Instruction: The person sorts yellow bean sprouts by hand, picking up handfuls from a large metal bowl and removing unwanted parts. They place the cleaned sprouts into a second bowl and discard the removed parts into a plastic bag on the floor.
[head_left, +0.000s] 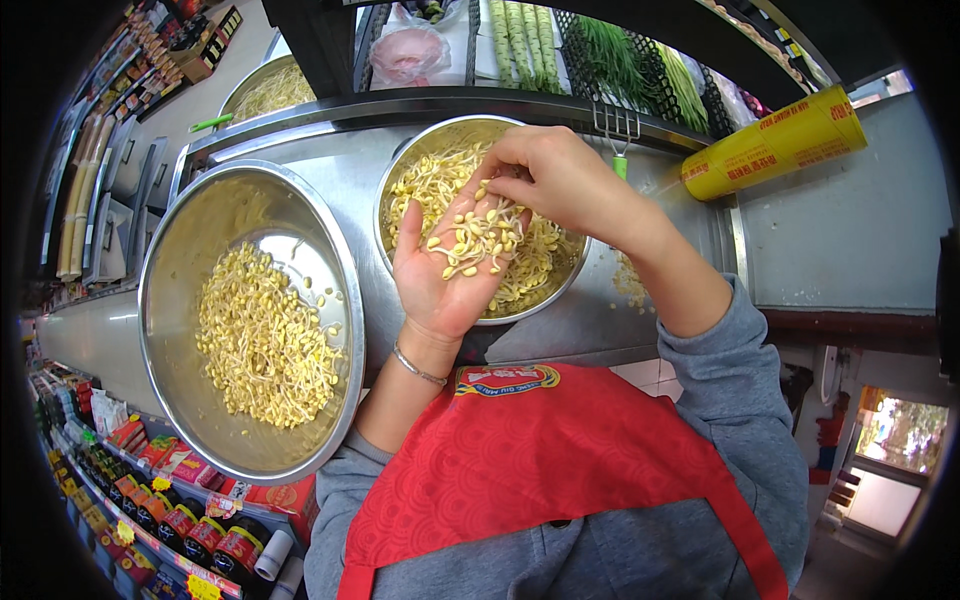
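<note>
My left hand (433, 289) lies palm up above a perforated steel colander (387, 169), cradling a small clump of soybean sprouts (480, 238). From above, my right hand (570, 176) reaches over the left fingers, its thumb and forefinger pinched at a sprout; the exact grip is partly hidden. More sprouts (529, 270) fill the colander below both hands. To the left stands a large steel basin (289, 191) with a heap of soybean sprouts (262, 337) at its bottom and a few loose beans on its wall.
A green-handled wire tool (619, 161) lies behind the colander. Scraps (631, 281) are scattered beside my right forearm. A yellow roll of wrap (776, 142) rests at the right. Vegetable racks (525, 45) rise behind the steel counter (341, 176); another sprout bowl (274, 90) stands back left.
</note>
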